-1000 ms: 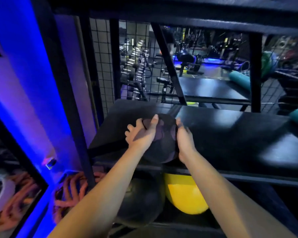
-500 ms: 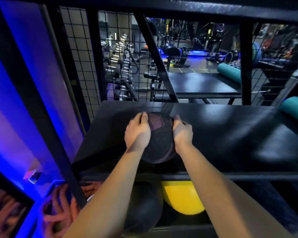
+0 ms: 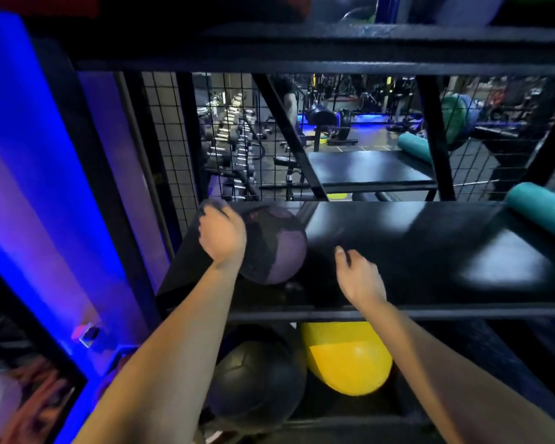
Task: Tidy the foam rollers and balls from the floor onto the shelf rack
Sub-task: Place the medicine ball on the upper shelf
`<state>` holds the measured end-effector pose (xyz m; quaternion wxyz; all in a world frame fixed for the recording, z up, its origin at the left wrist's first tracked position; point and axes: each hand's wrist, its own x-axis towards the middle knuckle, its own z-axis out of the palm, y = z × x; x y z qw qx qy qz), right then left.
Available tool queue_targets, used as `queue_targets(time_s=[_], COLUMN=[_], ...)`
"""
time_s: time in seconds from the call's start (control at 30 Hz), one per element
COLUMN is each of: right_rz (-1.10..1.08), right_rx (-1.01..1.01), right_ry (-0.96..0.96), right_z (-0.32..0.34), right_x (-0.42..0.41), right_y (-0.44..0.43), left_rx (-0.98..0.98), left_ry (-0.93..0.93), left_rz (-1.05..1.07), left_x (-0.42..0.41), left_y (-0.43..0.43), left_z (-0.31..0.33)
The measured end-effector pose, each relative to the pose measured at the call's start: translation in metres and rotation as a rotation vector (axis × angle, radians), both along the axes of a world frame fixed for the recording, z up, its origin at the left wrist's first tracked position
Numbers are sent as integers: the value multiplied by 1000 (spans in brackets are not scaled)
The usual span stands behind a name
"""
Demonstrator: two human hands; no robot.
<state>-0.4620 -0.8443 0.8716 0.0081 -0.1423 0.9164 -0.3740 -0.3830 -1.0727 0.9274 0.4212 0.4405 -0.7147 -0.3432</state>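
On the shelf (image 3: 430, 251), your left hand (image 3: 222, 233) cups the ball (image 3: 274, 245); right hand (image 3: 359, 277) loose, empty. Ball may roll off the front edge once released.

Shelf (image 3: 414, 251) lies bare between the dark ball (image 3: 276, 248) and teal roller (image 3: 542, 209).

Left hand (image 3: 222, 236) at 11 o'clock, fingers curled, palm pressed forward; right hand (image 3: 359, 277) at 1 o'clock, loosely open.
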Motion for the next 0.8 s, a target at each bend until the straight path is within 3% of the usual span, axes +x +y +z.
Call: queue_targets(time_s=[0.07, 0.17, 0.3, 0.57, 0.8], right_rz=[12, 4, 26, 182, 278], right_rx=[33, 19, -48, -96, -135], right_ry=[-17, -16, -61, -85, -88], right_z=[-10, -19, -33, -40, -25], right_x=[6, 17, 42, 91, 121], right_y=[20, 45, 68, 95, 86], left_rx=[-39, -103, -146, -127, -75], left_ry=[78, 111, 31, -434, -317], left_rz=[19, -114, -280, -477, -463], left_x=[15, 41, 75, 127, 170], left_y=[10, 34, 69, 82, 102], left_z=[1, -10, -34, -34, -44])
